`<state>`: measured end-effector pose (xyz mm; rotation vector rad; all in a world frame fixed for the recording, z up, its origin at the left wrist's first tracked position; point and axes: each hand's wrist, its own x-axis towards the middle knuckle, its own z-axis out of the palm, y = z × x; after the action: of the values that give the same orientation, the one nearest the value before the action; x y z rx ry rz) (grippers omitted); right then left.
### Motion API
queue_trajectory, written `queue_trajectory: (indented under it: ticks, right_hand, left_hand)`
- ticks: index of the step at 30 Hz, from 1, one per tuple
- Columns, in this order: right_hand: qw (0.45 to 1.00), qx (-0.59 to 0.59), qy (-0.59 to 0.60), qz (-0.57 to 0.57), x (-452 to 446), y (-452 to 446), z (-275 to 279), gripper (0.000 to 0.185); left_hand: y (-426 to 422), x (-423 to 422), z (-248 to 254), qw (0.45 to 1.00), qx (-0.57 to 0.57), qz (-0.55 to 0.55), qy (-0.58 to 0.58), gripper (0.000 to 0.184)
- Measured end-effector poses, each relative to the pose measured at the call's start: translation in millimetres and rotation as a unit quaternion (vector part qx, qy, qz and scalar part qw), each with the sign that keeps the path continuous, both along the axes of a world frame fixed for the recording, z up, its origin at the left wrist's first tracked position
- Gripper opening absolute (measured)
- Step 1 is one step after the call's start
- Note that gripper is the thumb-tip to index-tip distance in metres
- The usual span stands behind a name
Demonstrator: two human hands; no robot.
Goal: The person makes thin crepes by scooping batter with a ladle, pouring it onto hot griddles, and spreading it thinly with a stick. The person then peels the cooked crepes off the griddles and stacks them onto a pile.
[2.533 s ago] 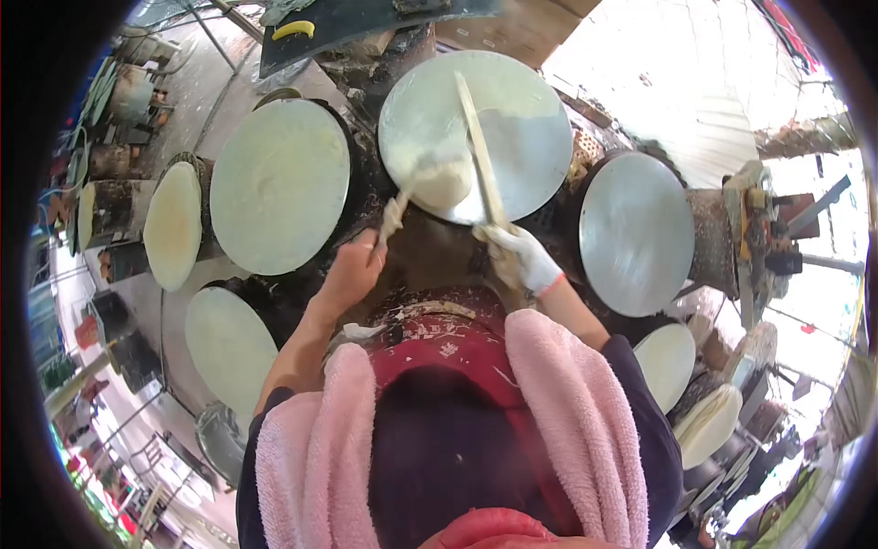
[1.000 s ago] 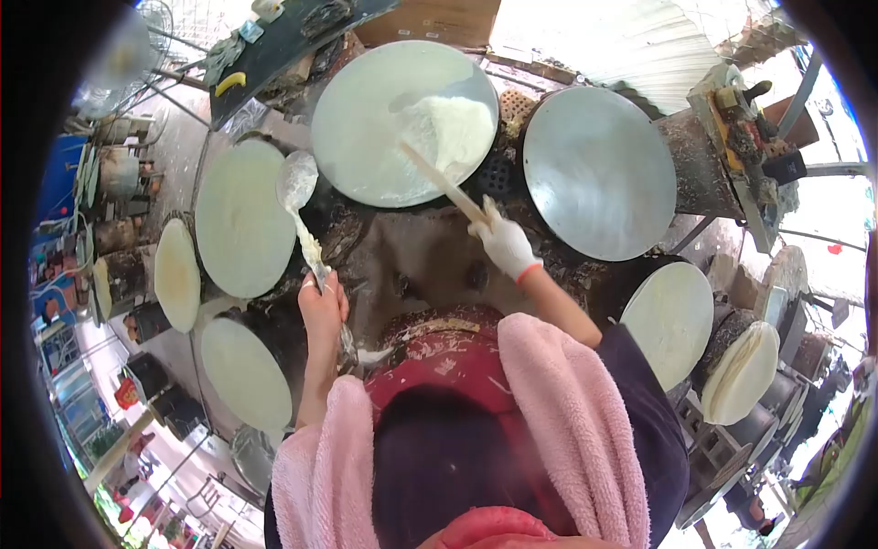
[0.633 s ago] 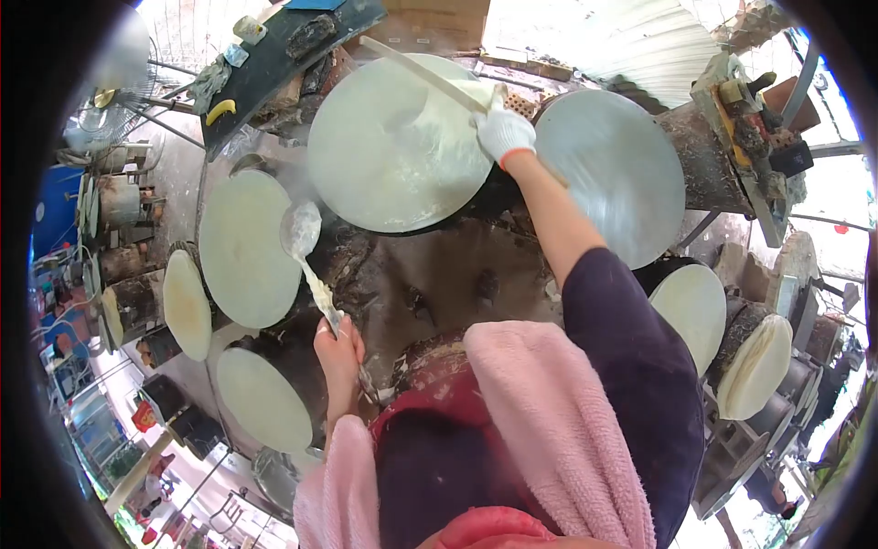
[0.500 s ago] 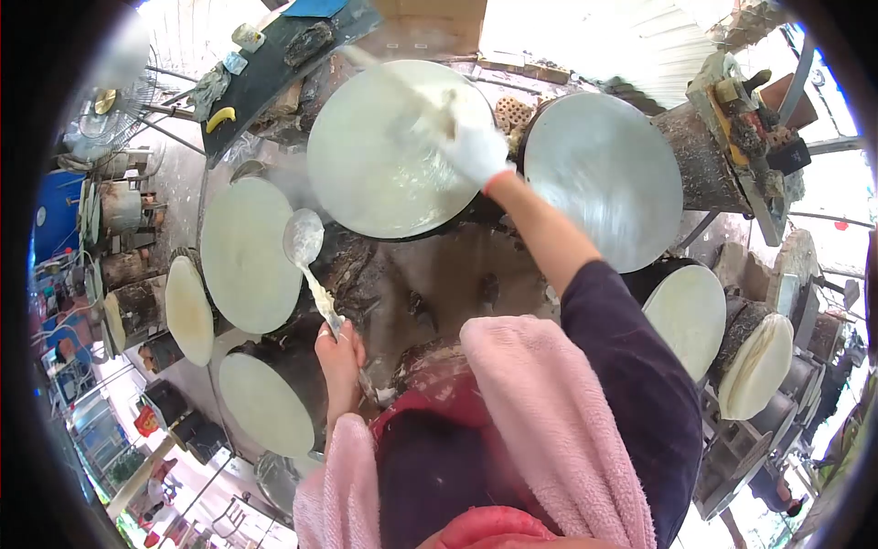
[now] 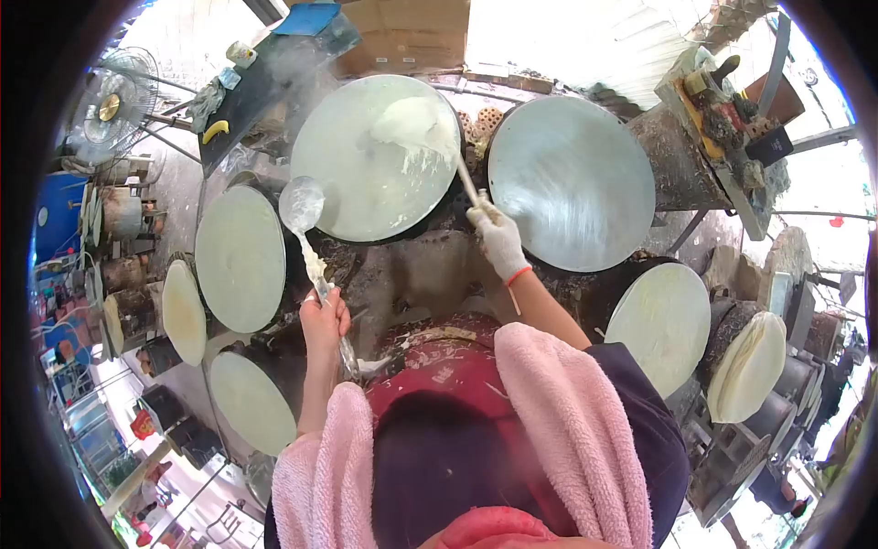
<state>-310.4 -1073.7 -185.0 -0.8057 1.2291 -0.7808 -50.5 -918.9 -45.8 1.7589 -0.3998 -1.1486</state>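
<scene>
My gloved right hand [image 5: 498, 236] is closed round the pale handle of a batter spreader [image 5: 467, 180], at the right edge of the large round griddle [image 5: 338, 165]. The spreader's far end is hard to tell from the pale batter. A thick white patch of batter [image 5: 416, 123] with streaks below it lies on that griddle, over a thin pale layer. My bare left hand [image 5: 325, 316] grips a metal ladle [image 5: 302, 203] by its handle, which is smeared with batter. The ladle's bowl is raised near the griddle's lower left edge.
A bare, shiny griddle [image 5: 572, 183] stands to the right. Pale coated griddles [image 5: 240, 259] sit on the left, another [image 5: 658, 304] at lower right. Folded flatbreads [image 5: 748, 368] lie farther right. A fan [image 5: 112, 107] and a dark table [image 5: 274, 78] with a yellow banana-like object stand upper left.
My right hand has drawn back down from over the large griddle to its right edge, with the spreader. A thick batter patch now shows there. My left hand and ladle have shifted slightly left.
</scene>
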Motion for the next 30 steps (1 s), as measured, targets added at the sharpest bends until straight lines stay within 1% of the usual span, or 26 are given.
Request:
queue_trajectory:
  ticks: [2,4,5,7,9,10,11,12,14,16,17,19,20,21,22,23,24,25,27,28,29,30]
  right_hand:
    - [0.994,0.101,-0.009,0.027,-5,-9,-3,0.044]
    - [0.981,0.166,0.003,0.103,-3,-13,20,0.046]
    - [0.977,0.170,0.003,0.125,0,-12,23,0.047]
    - [0.986,0.088,0.044,0.135,1,-16,22,0.050]
    - [0.983,-0.081,0.125,0.110,-6,-29,4,0.052]
    - [0.990,-0.044,0.097,0.091,0,-30,2,0.052]
    - [0.995,-0.007,0.069,0.070,6,-32,-1,0.051]
    - [0.990,0.019,0.100,0.098,14,-28,44,0.051]
    - [0.987,0.042,0.100,0.121,30,-19,42,0.047]
    - [0.986,0.001,0.109,0.128,39,1,24,0.044]
    - [0.981,-0.077,0.123,0.125,36,12,-1,0.044]
    - [0.984,-0.076,0.151,0.058,30,41,0,0.047]
    - [0.987,-0.060,0.149,-0.015,32,58,-1,0.049]
    - [0.985,-0.073,0.128,-0.094,40,73,-13,0.047]
    - [0.989,-0.038,0.086,-0.113,56,92,-25,0.044]
    - [0.990,-0.004,0.043,-0.134,82,109,-32,0.041]
    - [0.991,-0.010,0.094,-0.095,112,116,-15,0.038]
    - [0.989,0.122,-0.014,-0.083,138,116,30,0.041]
    - [0.982,0.175,-0.031,-0.070,173,115,44,0.046]
    - [0.986,0.149,-0.023,-0.065,171,113,49,0.045]
    - [0.990,0.123,-0.013,-0.060,165,110,52,0.045]
    - [0.992,-0.045,0.052,-0.103,161,111,8,0.041]
  left_hand:
    - [1,-1,2,1.000,0.005,0.008,-0.011,0.012]
    - [-1,3,-3,1.000,0.005,0.011,-0.018,0.012]
    - [-4,7,-5,1.000,0.002,0.003,-0.021,0.012]
    - [-20,22,-12,1.000,-0.004,-0.015,-0.027,0.012]
    - [-48,40,-13,0.998,-0.019,-0.046,-0.033,0.012]
    - [-65,55,-21,0.997,-0.027,-0.069,-0.037,0.012]
    - [-86,64,-24,0.992,-0.037,-0.101,-0.066,0.012]
    - [-109,71,-24,0.993,-0.047,-0.101,-0.045,0.013]
    - [-160,101,-55,0.986,-0.064,-0.150,-0.036,0.014]
    - [-207,116,-76,0.975,-0.075,-0.206,-0.020,0.014]
    - [-223,118,-82,0.974,-0.072,-0.217,0.000,0.013]
    - [-240,116,-91,0.970,-0.066,-0.233,0.037,0.011]
    - [-237,119,-94,0.963,-0.046,-0.261,0.047,0.011]
    - [-232,122,-96,0.955,-0.026,-0.289,0.056,0.010]
    - [-225,123,-96,0.946,-0.006,-0.318,0.064,0.010]
    - [-215,122,-92,0.946,0.003,-0.315,0.074,0.009]
    - [-200,119,-85,0.947,0.012,-0.310,0.084,0.008]
    - [-185,117,-80,0.948,0.021,-0.304,0.095,0.008]
    - [-160,120,-83,0.955,0.017,-0.236,0.178,0.006]
    - [-150,121,-80,0.955,0.014,-0.201,0.218,0.005]
    - [-139,122,-75,0.961,0.018,-0.162,0.225,0.005]
    - [-128,120,-65,0.965,0.021,-0.123,0.232,0.006]
